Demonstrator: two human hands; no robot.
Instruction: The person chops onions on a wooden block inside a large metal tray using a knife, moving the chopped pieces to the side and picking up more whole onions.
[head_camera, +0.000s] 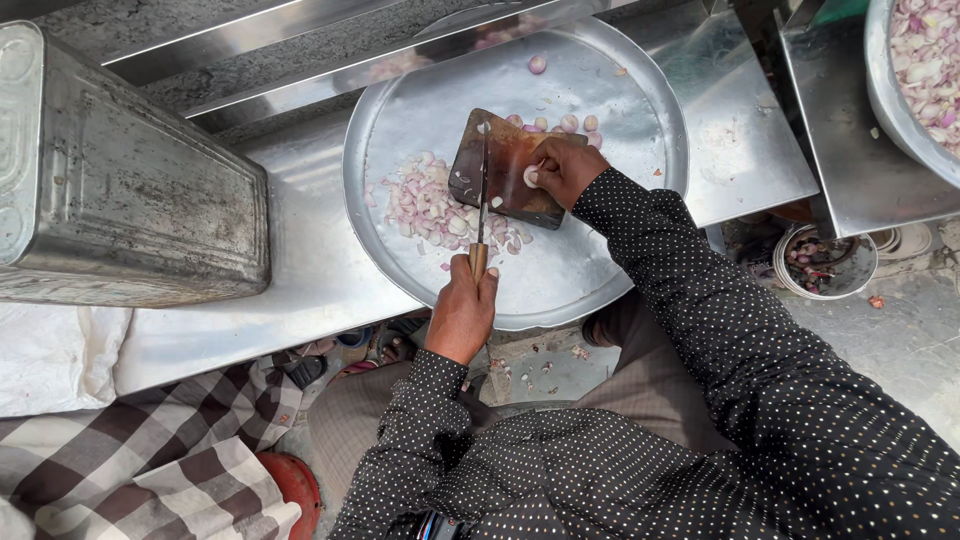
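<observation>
A small brown wooden chopping board (500, 150) lies in a wide round metal tray (620, 110). My left hand (463, 312) grips the wooden handle of a knife (482, 195), whose blade points away from me across the board's left side. My right hand (568, 170) presses a small peeled onion (530, 176) onto the board with its fingertips. A heap of chopped pinkish onion pieces (430, 205) lies in the tray left of the board. A few whole peeled onions (568, 123) sit just beyond the board.
A large dented metal tin (120, 180) stands on the steel counter at the left. At the top right a metal bowl (885, 90) holds chopped onion. A small bowl of onion peelings (825, 262) sits on the ground at the right. A checked cloth (150, 450) lies at the lower left.
</observation>
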